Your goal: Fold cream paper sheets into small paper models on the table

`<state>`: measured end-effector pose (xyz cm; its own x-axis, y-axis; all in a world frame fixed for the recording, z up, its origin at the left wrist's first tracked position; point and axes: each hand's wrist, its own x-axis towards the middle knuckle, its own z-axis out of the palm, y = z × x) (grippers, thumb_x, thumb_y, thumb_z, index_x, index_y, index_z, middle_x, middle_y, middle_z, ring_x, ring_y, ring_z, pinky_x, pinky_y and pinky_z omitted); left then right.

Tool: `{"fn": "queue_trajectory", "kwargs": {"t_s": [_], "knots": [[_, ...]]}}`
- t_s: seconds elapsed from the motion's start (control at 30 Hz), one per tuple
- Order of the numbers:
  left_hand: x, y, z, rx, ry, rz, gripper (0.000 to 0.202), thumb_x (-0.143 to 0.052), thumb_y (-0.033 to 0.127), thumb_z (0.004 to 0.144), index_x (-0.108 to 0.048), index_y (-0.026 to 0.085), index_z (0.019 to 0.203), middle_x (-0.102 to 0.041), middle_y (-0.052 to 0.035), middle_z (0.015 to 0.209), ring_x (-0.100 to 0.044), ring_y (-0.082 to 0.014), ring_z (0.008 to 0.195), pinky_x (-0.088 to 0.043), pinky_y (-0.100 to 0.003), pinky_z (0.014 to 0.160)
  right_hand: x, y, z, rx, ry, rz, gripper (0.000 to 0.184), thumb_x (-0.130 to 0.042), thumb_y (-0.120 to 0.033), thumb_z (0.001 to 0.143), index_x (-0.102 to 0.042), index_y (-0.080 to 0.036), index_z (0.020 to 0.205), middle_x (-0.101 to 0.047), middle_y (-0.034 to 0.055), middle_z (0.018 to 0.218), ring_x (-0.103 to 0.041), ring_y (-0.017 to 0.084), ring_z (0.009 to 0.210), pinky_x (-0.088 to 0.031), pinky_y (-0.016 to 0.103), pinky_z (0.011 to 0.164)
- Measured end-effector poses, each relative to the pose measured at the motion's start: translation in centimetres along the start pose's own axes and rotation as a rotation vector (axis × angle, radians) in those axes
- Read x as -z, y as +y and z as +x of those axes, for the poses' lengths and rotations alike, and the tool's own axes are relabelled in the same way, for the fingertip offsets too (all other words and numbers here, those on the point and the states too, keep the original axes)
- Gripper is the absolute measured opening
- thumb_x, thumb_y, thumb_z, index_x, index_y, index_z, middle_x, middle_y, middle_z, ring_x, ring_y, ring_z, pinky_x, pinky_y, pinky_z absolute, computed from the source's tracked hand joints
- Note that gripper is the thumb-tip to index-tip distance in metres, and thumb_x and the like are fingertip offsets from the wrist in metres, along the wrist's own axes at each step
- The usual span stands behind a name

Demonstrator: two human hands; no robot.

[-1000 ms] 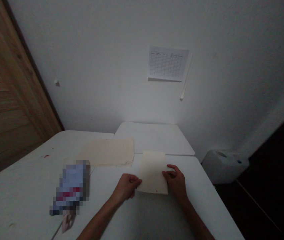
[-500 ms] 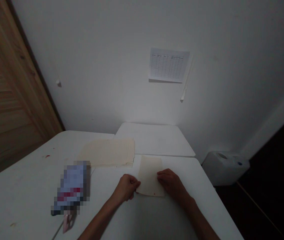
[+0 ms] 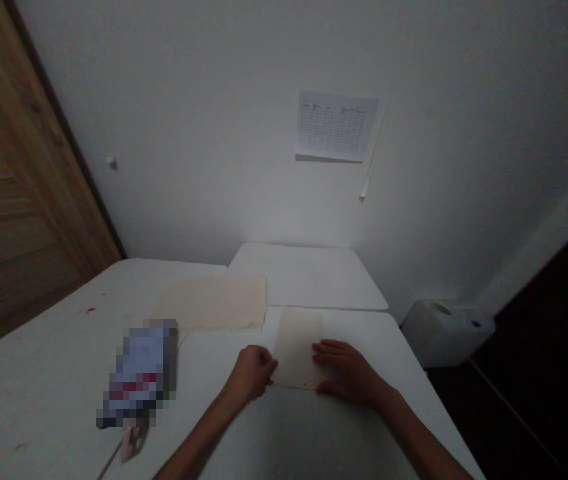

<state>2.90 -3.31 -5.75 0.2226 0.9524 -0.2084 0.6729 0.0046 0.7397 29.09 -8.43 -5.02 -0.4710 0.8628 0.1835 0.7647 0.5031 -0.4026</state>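
Note:
A folded cream sheet of paper (image 3: 297,343) lies on the white table (image 3: 284,427) in front of me. My left hand (image 3: 253,373) is closed in a pinch on the sheet's near left edge. My right hand (image 3: 345,373) lies flat with fingers stretched out, pressing on the sheet's right side. A stack of larger cream sheets (image 3: 214,302) rests on the table behind and to the left, apart from both hands.
A pixelated blue, white and red object (image 3: 137,373) lies at my left, with a small pink thing (image 3: 128,441) below it. A second white table (image 3: 309,275) meets the wall. A wooden door (image 3: 9,200) stands left; a white container (image 3: 447,327) sits on the floor at right.
The sheet has become narrower, its right part folded over. My right hand slid left and flattened onto it. My left hand kept its pinch.

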Motion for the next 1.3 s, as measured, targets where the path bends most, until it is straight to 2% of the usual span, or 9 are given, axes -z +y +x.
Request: {"fn": "queue_trajectory", "kwargs": {"t_s": [0.1, 0.2, 0.33, 0.4, 0.47, 0.6, 0.8, 1.0, 1.3], "knots": [[0.0, 0.1, -0.6, -0.050, 0.092, 0.096, 0.006, -0.058, 0.020, 0.081, -0.059, 0.015, 0.078, -0.065, -0.0049, 0.069, -0.064, -0.0186, 0.065, -0.044, -0.025, 0.058, 0.1, -0.2, -0.1, -0.009, 0.001, -0.005, 0.068, -0.069, -0.062, 0.071, -0.059, -0.025, 0.126, -0.049, 0.0071, 0.141, -0.043, 0.027, 0.129, -0.033, 0.043, 0.108], [-0.3, 0.3, -1.9, -0.139, 0.238, 0.399, 0.013, -0.055, 0.023, 0.085, -0.059, 0.018, 0.096, -0.066, -0.0068, 0.082, -0.064, -0.0230, 0.080, -0.046, -0.032, 0.071, 0.1, -0.2, -0.2, -0.032, 0.005, -0.006, 0.072, -0.069, -0.063, 0.070, -0.056, -0.026, 0.130, -0.046, 0.0077, 0.143, -0.042, 0.029, 0.130, -0.032, 0.045, 0.109], [-1.7, 0.1, -3.9, -0.564, 0.142, 0.578, 0.032, -0.045, 0.006, 0.086, -0.059, 0.018, 0.113, -0.060, -0.0115, 0.119, -0.054, -0.0249, 0.113, -0.045, -0.038, 0.094, 0.1, -0.1, -0.2, -0.041, 0.010, -0.018, 0.075, -0.068, -0.065, 0.070, -0.055, -0.024, 0.131, -0.044, 0.0088, 0.144, -0.041, 0.029, 0.131, -0.031, 0.044, 0.110], [-2.3, -0.2, -4.8, -0.757, 0.051, 0.585, 0.043, -0.047, 0.011, 0.088, -0.050, 0.022, 0.129, -0.047, -0.0096, 0.139, -0.042, -0.0269, 0.129, -0.038, -0.044, 0.105, 0.1, 0.0, -0.2, -0.039, 0.000, -0.023, 0.076, -0.068, -0.066, 0.070, -0.055, -0.023, 0.131, -0.043, 0.0096, 0.144, -0.041, 0.028, 0.131, -0.030, 0.044, 0.110], [-2.6, -0.3, -5.6, -0.834, -0.021, 0.595, 0.055, -0.050, 0.018, 0.088, -0.036, 0.026, 0.141, -0.035, -0.0066, 0.150, -0.032, -0.0294, 0.136, -0.031, -0.050, 0.110, 0.1, -0.1, -0.2, -0.035, -0.016, -0.031, 0.075, -0.066, -0.065, 0.072, -0.053, -0.022, 0.133, -0.042, 0.0099, 0.145, -0.039, 0.028, 0.132, -0.029, 0.044, 0.111], [-2.3, -0.2, -6.5, -0.835, -0.095, 0.597, 0.063, -0.048, 0.032, 0.092, -0.021, 0.027, 0.149, -0.024, -0.0073, 0.155, -0.022, -0.0332, 0.140, -0.020, -0.057, 0.113, -0.2, -0.4, -0.4, -0.027, -0.044, -0.088, 0.068, -0.056, -0.058, 0.084, -0.042, -0.023, 0.141, -0.036, 0.0082, 0.149, -0.034, 0.025, 0.136, -0.024, 0.044, 0.114], [-1.9, 0.5, -6.6, -0.796, -0.146, 0.575, 0.062, -0.046, 0.037, 0.093, -0.022, 0.027, 0.149, -0.020, -0.0073, 0.156, -0.016, -0.0341, 0.142, -0.015, -0.058, 0.114, -1.1, -0.2, 0.7, -0.127, -0.014, -0.213, 0.057, -0.035, -0.047, 0.096, -0.036, -0.017, 0.144, -0.033, 0.0108, 0.150, -0.032, 0.024, 0.137, -0.022, 0.044, 0.114], [-2.1, 0.3, -6.5, -0.795, -0.134, 0.570, 0.062, -0.045, 0.036, 0.093, -0.021, 0.026, 0.149, -0.020, -0.0067, 0.156, -0.015, -0.0336, 0.142, -0.015, -0.057, 0.114, -1.4, 1.2, 3.0, -0.212, 0.006, -0.291, 0.059, -0.033, -0.051, 0.096, -0.037, -0.016, 0.144, -0.033, 0.0114, 0.150, -0.032, 0.028, 0.137, -0.024, 0.047, 0.111], [-2.2, -0.2, -6.3, -0.815, -0.113, 0.568, 0.064, -0.049, 0.038, 0.090, -0.024, 0.027, 0.148, -0.023, -0.0074, 0.155, -0.021, -0.0343, 0.140, -0.019, -0.057, 0.113, -1.5, 2.5, 4.4, -0.216, 0.054, -0.312, 0.058, -0.036, -0.050, 0.095, -0.041, -0.016, 0.141, -0.038, 0.0115, 0.148, -0.034, 0.028, 0.135, -0.023, 0.044, 0.110]]}}
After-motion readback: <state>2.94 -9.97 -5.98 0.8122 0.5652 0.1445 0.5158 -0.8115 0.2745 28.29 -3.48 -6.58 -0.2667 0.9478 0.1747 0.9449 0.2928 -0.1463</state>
